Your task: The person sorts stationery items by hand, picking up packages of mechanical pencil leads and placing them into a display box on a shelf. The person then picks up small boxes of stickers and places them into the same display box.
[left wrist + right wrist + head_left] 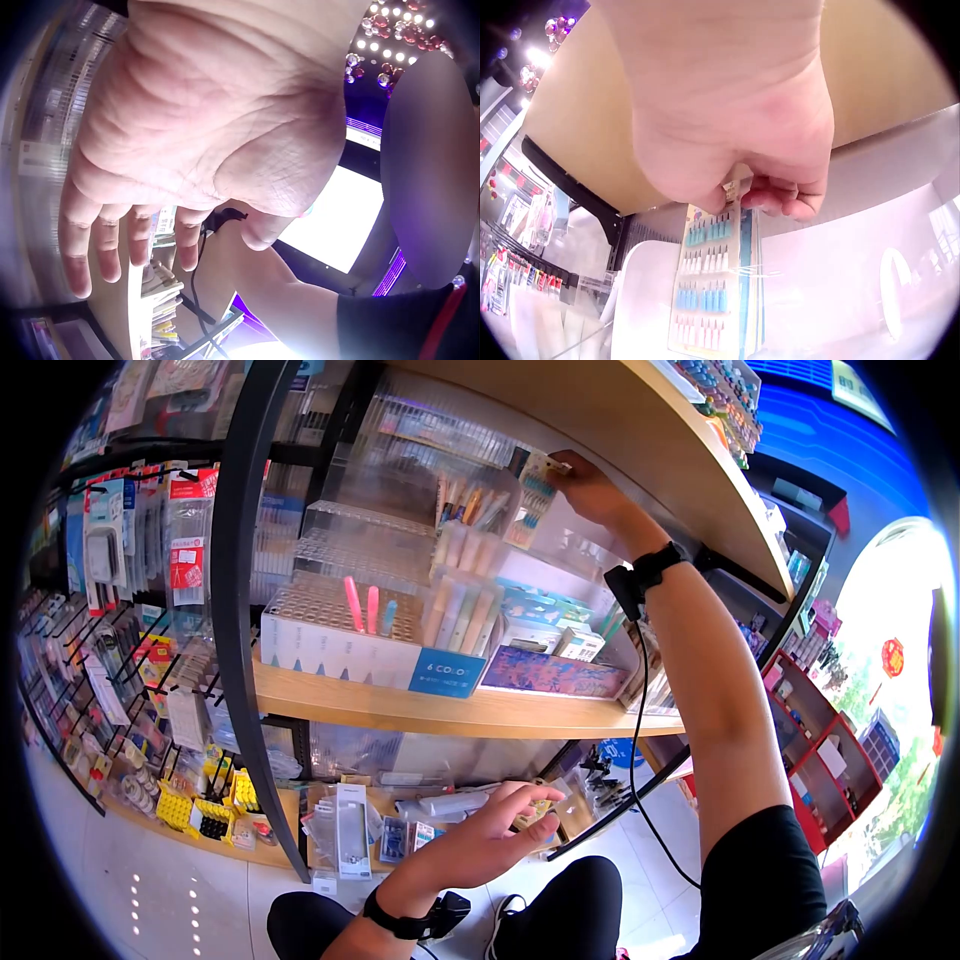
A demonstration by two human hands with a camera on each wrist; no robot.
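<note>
My right hand (592, 490) reaches up under the wooden board and pinches the top edge of a flat card pack (705, 277). Rows of small blue, white and pink pieces with dark pointed tips line this pack. In the right wrist view, the thumb is at its near face and the curled fingers are at its far side; more cards (754, 300) stand behind it. The pack is upright among clear plastic dividers. Low over the bottom shelf, my left hand (500, 832) hovers with relaxed fingers and holds nothing; its palm faces the left wrist camera.
A pen display box (340, 650) with pink pens (373, 610) stands on the middle shelf (400, 710), beside clear bins of markers (460, 615) and a patterned box (550, 672). A black upright post (240, 590) is at left. A cable (636, 760) hangs from my right wrist.
</note>
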